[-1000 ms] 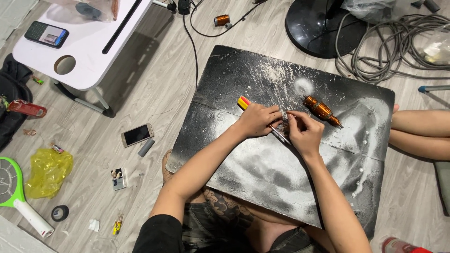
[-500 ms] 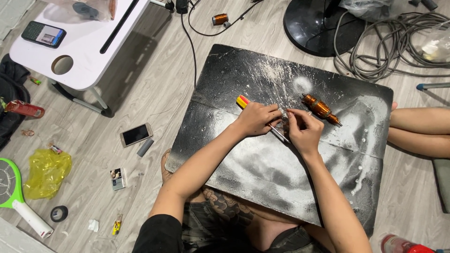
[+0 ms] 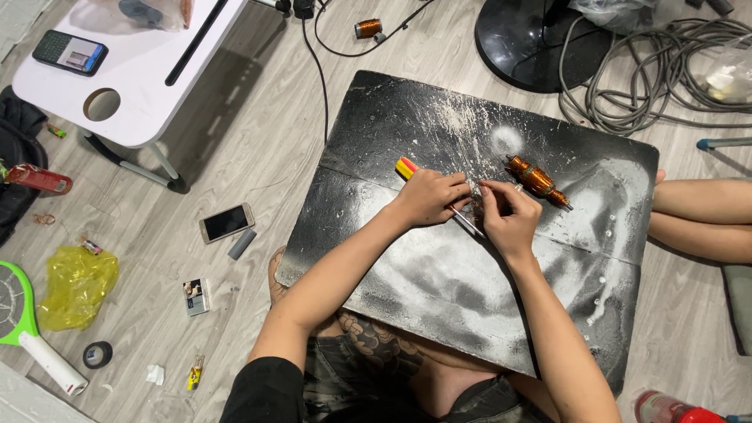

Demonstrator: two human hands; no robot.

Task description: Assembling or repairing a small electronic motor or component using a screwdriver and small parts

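Note:
A black board (image 3: 439, 290) smeared with white dust lies across my lap. My left hand (image 3: 429, 197) is closed around a screwdriver with a yellow and red handle (image 3: 405, 167), its metal shaft (image 3: 468, 223) running under my right hand. My right hand (image 3: 509, 215) pinches something small and metallic at its fingertips, right against the left hand; what it is cannot be made out. A copper-wound motor rotor (image 3: 537, 180) lies on the board just right of my right hand.
A white low table (image 3: 149, 86) with a phone stands at upper left. On the floor lie a second phone (image 3: 226, 222), a yellow bag (image 3: 77, 283), a green racket (image 3: 23, 329), a tape roll (image 3: 98, 354), a fan base (image 3: 540, 39) and grey cables (image 3: 650, 70). Another person's legs (image 3: 701, 219) rest at the right.
Both hands stay together at the same spot on the board; only small finger movements show. The rotor has not moved.

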